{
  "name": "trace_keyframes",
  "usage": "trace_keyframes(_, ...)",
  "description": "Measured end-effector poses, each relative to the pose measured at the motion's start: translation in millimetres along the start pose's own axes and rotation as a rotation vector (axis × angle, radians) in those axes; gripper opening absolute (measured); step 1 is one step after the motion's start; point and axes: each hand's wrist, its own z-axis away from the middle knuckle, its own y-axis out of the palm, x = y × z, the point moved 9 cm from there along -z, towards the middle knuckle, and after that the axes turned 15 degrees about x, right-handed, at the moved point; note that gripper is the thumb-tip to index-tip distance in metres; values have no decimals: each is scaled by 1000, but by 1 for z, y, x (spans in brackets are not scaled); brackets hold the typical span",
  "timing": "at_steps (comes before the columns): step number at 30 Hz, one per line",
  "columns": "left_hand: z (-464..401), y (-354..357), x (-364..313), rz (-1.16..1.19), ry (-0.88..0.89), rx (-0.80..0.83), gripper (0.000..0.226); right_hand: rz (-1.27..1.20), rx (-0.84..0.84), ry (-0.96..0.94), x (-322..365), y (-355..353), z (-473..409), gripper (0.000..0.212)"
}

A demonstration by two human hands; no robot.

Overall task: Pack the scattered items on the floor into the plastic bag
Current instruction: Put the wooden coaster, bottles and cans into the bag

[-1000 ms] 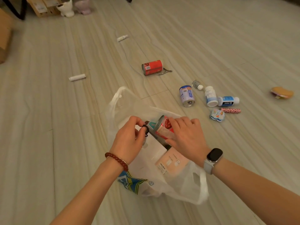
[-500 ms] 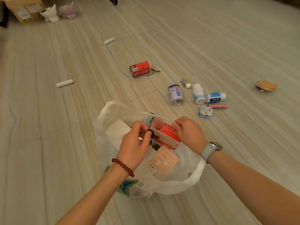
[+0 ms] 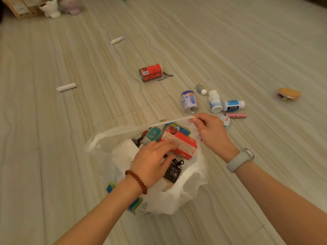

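Several loose items lie on the pale wood-grain floor [image 3: 230,41]; going left to right, all beyond the two grips: a white paper roll [image 3: 66,87] far left of the left grip, a small white tube [image 3: 116,40] farther back, a red can on its side [image 3: 151,72] touching metal nippers [image 3: 165,76], then, just beyond the right grip, a blue-and-white can [image 3: 189,102], a small clear vial [image 3: 200,89], two white bottles with blue labels [image 3: 215,101] [image 3: 233,105], a pink spotted tube [image 3: 236,115], a small sticker-like trinket [image 3: 226,120] partly hidden behind the right hand, and well off to the right an orange pouch [image 3: 289,93]. Cardboard boxes [image 3: 21,7] and two small figurine pots [image 3: 51,8] stand at the far left corner. Between the hands the white plastic bag [image 3: 185,190] lies open on the floor, holding a red-and-white can [image 3: 178,144], a teal can [image 3: 152,136], a white box [image 3: 125,149], a black tag with a clip [image 3: 173,173] and printed packets. Left hand [image 3: 152,164], a bead bracelet on its wrist, reaches into the mouth, fingers loosely bent and resting on the red-and-white can, gripping nothing that shows. Right hand [image 3: 211,132], watch on its wrist, pinches the bag's far rim and holds it up taut.
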Motion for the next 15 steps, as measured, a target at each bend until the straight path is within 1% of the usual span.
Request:
trace_keyframes(1, 6, -4, 8, -32, -9, -44, 24, -20, 12, 3, -2, 2, 1, 18)
trace_keyframes(3, 27, -29, 6, -138, 29, -215, 22, -55, 31, 15, -7, 6, 1, 16)
trace_keyframes(4, 39, -43, -2, -211, 97, -313, 18, -71, 41, 25, -8, 7, 1, 15)
trace_keyframes(5, 46, -57, -13, -269, 158, -374, 16, -72, 52, 34, -7, 8, 2, 15)
trace_keyframes(6, 49, -66, -20, -354, 174, -415, 15, -52, 66, 43, -6, 9, 2, 17)
trace_keyframes(7, 44, -71, -19, -432, 139, -418, 17, -11, 83, 52, -4, 10, 2, 21)
trace_keyframes(8, 34, -72, -13, -527, 68, -395, 22, 41, 109, 72, -2, 12, 3, 28)
trace_keyframes(9, 22, -70, 0, -612, -49, -314, 32, 85, 145, 105, -3, 15, 5, 38)
trace_keyframes(11, -2, -58, 35, -669, -283, -5, 58, 153, 259, 213, -7, 24, 17, 65)
trace_keyframes(12, -10, -47, 57, -670, -379, 160, 66, 204, 336, 265, -8, 29, 28, 78)
trace_keyframes(13, -16, -37, 76, -675, -446, 289, 69, 261, 427, 316, -11, 35, 39, 87)
trace_keyframes(14, -19, -29, 91, -664, -489, 368, 68, 317, 524, 377, -16, 39, 51, 90)
trace_keyframes(15, -20, -24, 104, -611, -524, 409, 62, 374, 611, 430, -22, 41, 62, 84)
